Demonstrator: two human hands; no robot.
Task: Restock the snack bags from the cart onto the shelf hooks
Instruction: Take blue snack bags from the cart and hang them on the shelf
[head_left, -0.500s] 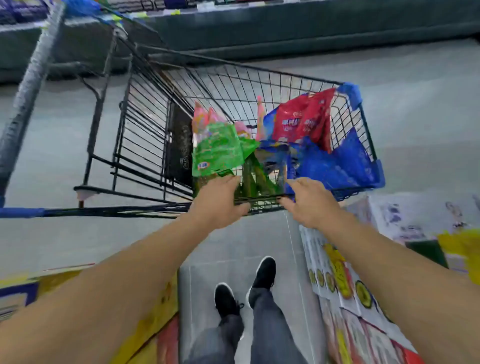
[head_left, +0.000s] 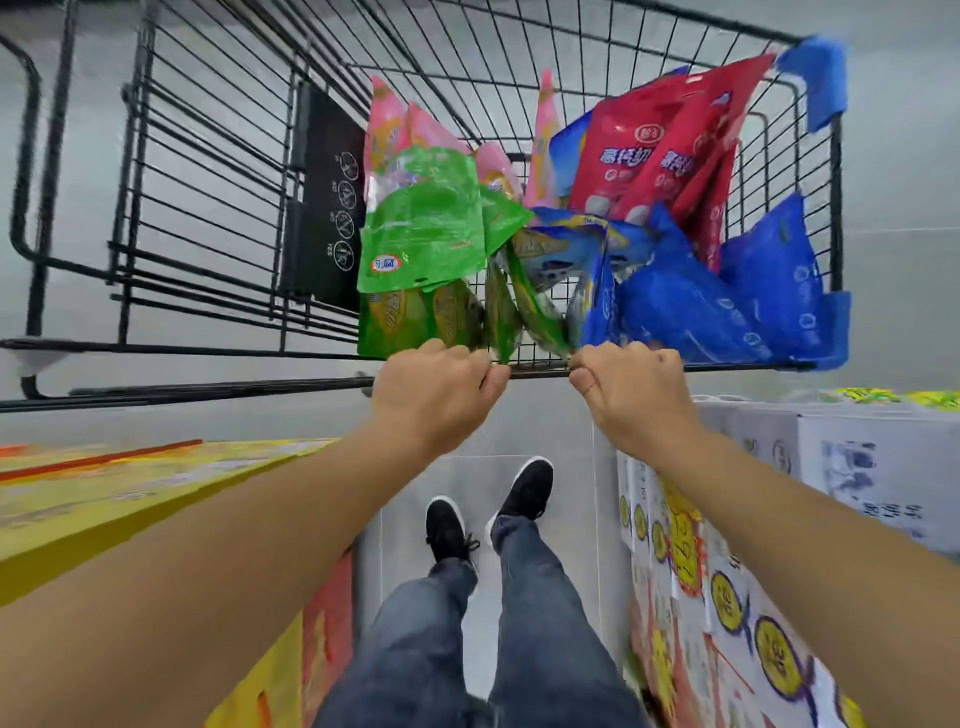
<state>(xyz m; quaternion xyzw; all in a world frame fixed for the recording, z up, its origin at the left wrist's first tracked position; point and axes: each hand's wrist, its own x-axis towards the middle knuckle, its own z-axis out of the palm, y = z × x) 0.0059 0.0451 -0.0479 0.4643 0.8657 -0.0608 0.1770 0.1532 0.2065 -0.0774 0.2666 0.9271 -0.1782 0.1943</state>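
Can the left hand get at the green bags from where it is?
Probably yes. The left hand grips the cart rim right below the green bags, which stand at the top of the pile with nothing over them. It would have to release its grip first.

Shop aisle, wire cart (head_left: 218, 171) of snack bags (head_left: 423, 228), stacked priced cartons (head_left: 691, 561)

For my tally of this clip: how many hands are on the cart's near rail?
2: left hand grips the rail by the green bags; right hand grips it by the blue bags.
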